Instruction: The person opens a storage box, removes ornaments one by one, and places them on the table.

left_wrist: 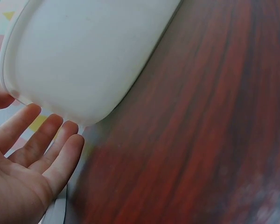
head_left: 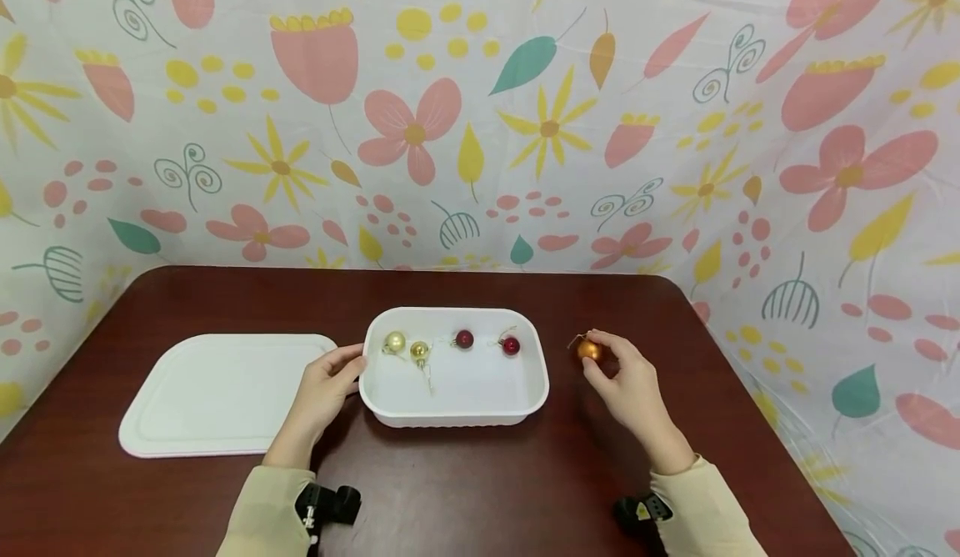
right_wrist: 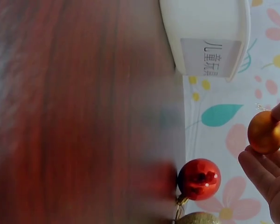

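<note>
My right hand (head_left: 626,382) pinches an orange-gold bauble (head_left: 589,350) between thumb and fingers, to the right of a white plastic box (head_left: 457,417). The same bauble (right_wrist: 266,132) shows in the right wrist view, raised off the table. At the box's left end my left hand (head_left: 326,390) holds the rim, thumb up at the edge and fingertips against the outer wall. Inside the box lie two light gold baubles (head_left: 394,342) at the left and two dark red baubles (head_left: 464,339) further right.
A white lid (head_left: 225,398) lies on the dark wooden table (head_left: 450,490) left of the box. In the right wrist view a shiny red bauble (right_wrist: 199,179) and a gold glittery one (right_wrist: 197,219) rest on the table. Behind stands a floral-patterned cloth (head_left: 480,123).
</note>
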`<state>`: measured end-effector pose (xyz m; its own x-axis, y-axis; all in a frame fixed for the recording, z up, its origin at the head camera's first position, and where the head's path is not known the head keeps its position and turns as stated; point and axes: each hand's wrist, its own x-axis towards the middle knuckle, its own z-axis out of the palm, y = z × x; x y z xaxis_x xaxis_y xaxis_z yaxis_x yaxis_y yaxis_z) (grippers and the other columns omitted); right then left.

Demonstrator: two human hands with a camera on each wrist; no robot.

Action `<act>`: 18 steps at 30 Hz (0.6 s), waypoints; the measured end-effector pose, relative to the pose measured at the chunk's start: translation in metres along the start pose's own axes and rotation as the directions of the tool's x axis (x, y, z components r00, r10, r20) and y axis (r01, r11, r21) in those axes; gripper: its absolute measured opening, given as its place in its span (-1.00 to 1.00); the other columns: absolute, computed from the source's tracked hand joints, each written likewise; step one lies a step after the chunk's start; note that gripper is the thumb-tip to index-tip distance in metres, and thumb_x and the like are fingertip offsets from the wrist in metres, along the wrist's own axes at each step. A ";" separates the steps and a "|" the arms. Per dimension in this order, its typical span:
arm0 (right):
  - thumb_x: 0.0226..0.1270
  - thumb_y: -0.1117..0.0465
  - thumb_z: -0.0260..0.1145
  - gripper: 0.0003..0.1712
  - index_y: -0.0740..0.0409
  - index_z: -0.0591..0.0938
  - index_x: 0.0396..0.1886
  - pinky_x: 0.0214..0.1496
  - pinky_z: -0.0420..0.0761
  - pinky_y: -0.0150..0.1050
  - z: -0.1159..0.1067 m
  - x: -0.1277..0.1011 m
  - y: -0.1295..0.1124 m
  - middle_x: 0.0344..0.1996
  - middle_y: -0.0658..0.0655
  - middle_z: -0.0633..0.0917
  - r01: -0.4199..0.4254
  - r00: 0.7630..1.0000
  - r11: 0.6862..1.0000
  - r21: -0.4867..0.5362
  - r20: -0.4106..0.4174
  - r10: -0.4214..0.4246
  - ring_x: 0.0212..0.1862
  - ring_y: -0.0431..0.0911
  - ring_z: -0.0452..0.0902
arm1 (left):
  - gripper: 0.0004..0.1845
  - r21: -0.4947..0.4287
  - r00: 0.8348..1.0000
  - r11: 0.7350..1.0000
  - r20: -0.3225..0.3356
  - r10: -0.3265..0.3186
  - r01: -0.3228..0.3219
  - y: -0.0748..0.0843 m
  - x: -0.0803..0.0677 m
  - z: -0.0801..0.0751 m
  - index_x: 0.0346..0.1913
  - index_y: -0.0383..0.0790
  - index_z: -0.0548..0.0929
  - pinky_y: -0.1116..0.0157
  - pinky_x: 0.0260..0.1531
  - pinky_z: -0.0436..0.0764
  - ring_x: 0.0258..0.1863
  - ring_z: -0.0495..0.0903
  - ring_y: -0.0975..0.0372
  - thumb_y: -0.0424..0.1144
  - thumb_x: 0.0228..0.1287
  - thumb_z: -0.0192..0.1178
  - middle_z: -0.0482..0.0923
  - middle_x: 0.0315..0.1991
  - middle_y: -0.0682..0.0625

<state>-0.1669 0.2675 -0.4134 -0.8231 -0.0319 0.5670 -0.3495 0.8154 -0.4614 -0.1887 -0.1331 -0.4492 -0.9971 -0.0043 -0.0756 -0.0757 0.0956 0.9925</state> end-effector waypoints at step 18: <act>0.07 0.37 0.38 -0.63 0.26 0.61 -0.06 -0.30 0.57 -0.57 -0.014 -0.007 0.011 0.01 0.22 0.64 -0.054 0.998 0.999 0.006 0.023 0.054 -0.20 0.00 0.60 | -0.61 -0.009 1.000 1.000 -0.003 -0.013 0.013 0.003 -0.002 0.000 0.18 -0.41 0.49 0.45 -0.21 0.67 -0.11 0.60 0.30 -0.28 0.37 0.08 0.49 0.14 -0.34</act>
<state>-0.1590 0.2845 -0.4131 -0.8506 -0.0011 0.5257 -0.3072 0.8125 -0.4954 -0.1873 -0.1332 -0.4462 -0.9961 -0.0090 -0.0882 -0.0886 0.0869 0.9923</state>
